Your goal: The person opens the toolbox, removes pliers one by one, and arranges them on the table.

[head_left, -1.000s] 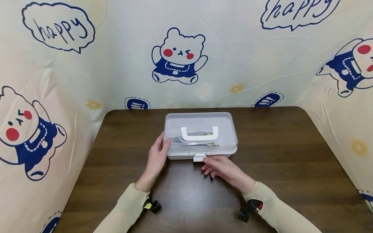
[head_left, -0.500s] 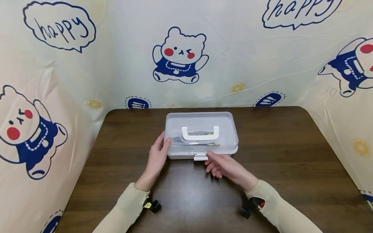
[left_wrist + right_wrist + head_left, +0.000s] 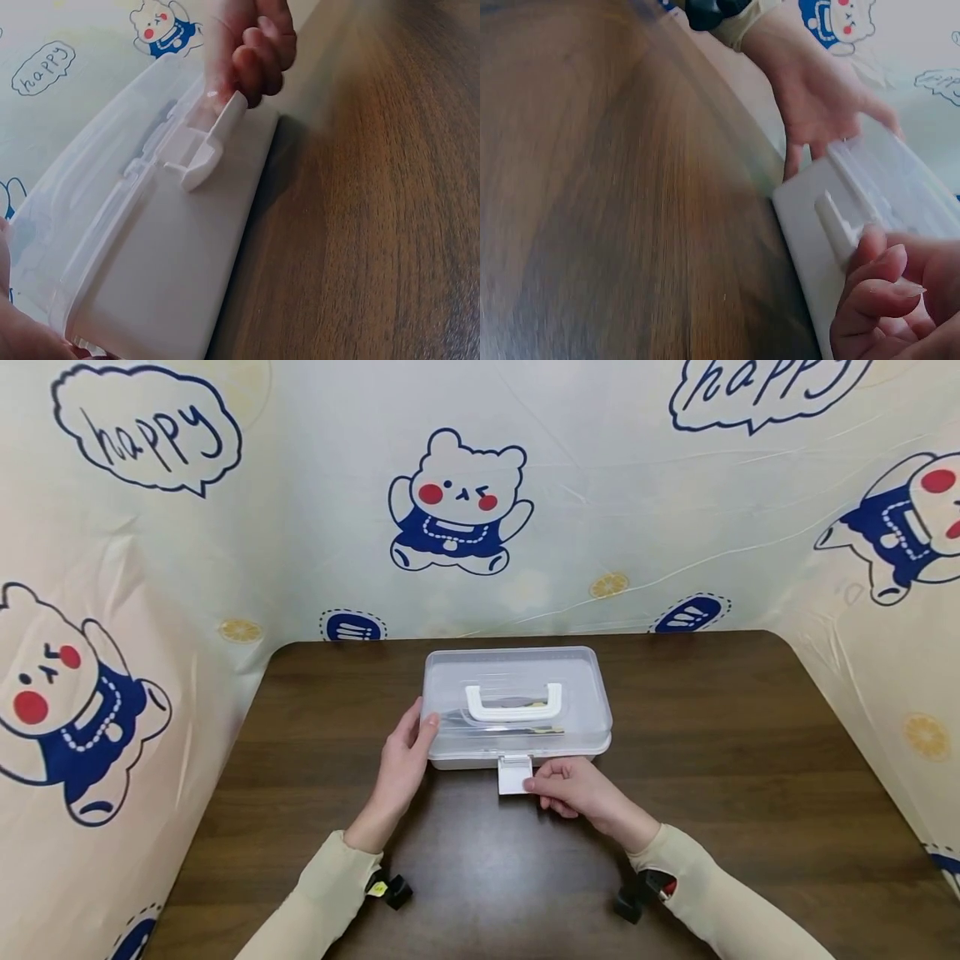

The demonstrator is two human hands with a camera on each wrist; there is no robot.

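Observation:
A translucent plastic storage box (image 3: pixel 585 697) with a white carry handle (image 3: pixel 513 714) on its lid stands near the table's back edge. The lid is down. My left hand (image 3: pixel 402 768) grips the box's left end, thumb on the lid's edge and fingers along the side. At the front, the white latch (image 3: pixel 514 777) is swung outward from the box wall (image 3: pixel 165 255). My right hand (image 3: pixel 585 795) pinches the latch's right corner between thumb and index finger; the other fingers are curled. Through the lid show slim dark items with yellowish parts, their kind unclear.
The box stands on a dark wooden table (image 3: pixel 480 877). A printed cloth (image 3: pixel 570 527) with bears and lettering hangs behind and at both sides. Each forearm has a small black device strapped at the wrist.
The latch has swung from lying against the box's front to sticking outward. My right hand has shifted from touching its edge to pinching its corner. The left hand stays at the box.

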